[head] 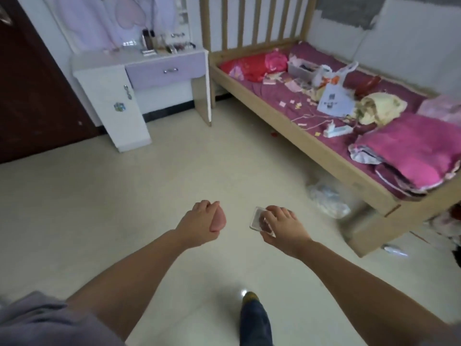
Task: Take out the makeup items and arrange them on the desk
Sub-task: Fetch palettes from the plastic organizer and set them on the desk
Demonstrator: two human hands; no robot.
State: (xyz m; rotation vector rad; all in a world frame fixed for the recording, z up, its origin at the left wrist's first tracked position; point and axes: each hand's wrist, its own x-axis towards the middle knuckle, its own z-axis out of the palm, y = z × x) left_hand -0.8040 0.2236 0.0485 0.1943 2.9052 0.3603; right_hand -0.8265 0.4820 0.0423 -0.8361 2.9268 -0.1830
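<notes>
Two items are in hand, both well short of the desk, which stands ahead and to the left against the wall; the left hand, the nearer to it, curls round a pink sponge; the right hand pinches a clear flat case, its long axis running toward the desk; bottles already stand along the desk's back edge.
</notes>
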